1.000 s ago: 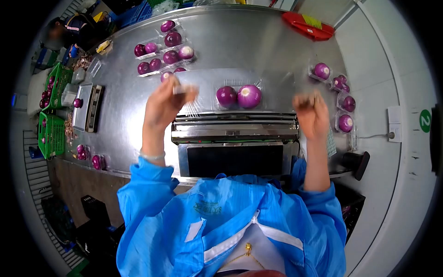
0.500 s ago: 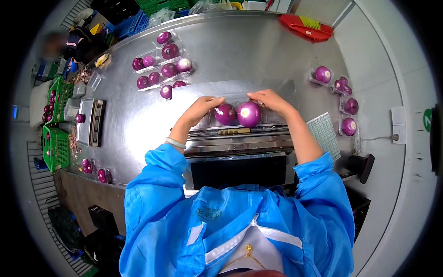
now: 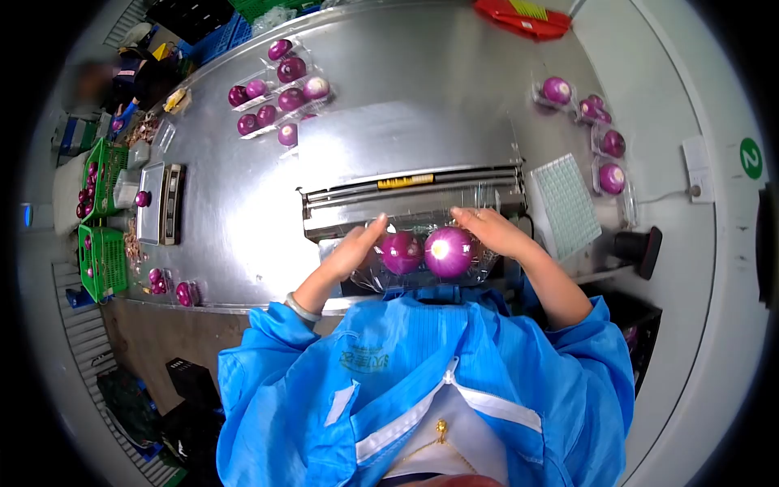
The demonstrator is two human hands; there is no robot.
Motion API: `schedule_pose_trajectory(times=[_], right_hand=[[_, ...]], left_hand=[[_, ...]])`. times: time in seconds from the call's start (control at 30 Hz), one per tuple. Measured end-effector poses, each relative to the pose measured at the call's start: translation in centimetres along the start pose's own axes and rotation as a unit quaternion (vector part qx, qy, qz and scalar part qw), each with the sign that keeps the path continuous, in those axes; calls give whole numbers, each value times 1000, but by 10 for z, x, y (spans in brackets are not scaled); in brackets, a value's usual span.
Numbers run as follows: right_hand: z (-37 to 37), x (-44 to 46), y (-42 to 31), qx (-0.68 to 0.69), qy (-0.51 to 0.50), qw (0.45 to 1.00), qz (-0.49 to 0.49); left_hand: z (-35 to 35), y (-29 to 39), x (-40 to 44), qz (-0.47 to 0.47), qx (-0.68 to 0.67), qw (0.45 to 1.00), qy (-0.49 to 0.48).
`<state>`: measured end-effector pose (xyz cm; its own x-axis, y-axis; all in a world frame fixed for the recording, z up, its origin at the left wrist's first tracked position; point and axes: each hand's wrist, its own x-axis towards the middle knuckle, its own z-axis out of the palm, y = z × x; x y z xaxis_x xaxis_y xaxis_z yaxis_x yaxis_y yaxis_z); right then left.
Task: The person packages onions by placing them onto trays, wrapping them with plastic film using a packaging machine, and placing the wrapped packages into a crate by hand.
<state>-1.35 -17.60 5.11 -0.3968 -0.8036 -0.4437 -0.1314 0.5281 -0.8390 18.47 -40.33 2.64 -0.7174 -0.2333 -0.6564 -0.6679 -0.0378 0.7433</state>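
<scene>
Two red onions, a left one (image 3: 402,252) and a larger right one (image 3: 456,258), sit side by side in a clear plastic tray (image 3: 414,280) with shiny film around it. My left hand (image 3: 355,250) grips the tray's left side, its thumb along the far edge. On the opposite side my right hand (image 3: 493,233) holds the tray and film. Both palms and some fingers are hidden by the pack. Just beyond the tray lies a film-wrapping machine (image 3: 414,197) with a yellow label on its bar.
Several packed onions (image 3: 290,99) stand at the back left, and more packs (image 3: 613,144) line the right edge. A scale (image 3: 161,203) and green crates (image 3: 104,260) are at left. Right of the machine are a pale textured pad (image 3: 565,203) and a red dustpan (image 3: 523,18).
Both hands have brought the tray of onions toward my body, from over the wrapping machine to its near side. The machine's bar now shows uncovered. The view has shifted slightly.
</scene>
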Motion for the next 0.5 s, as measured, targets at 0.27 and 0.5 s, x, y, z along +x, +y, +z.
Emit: schedule_pose_trajectory(times=[0.27,0.5], right_hand=[[61,-1,116,131,56,984,107],[77,-50,123,321,254,912,14]], left_hand=[[39,-74,27,138,201,953,180],[38,-113,4,263,-115,939,187]])
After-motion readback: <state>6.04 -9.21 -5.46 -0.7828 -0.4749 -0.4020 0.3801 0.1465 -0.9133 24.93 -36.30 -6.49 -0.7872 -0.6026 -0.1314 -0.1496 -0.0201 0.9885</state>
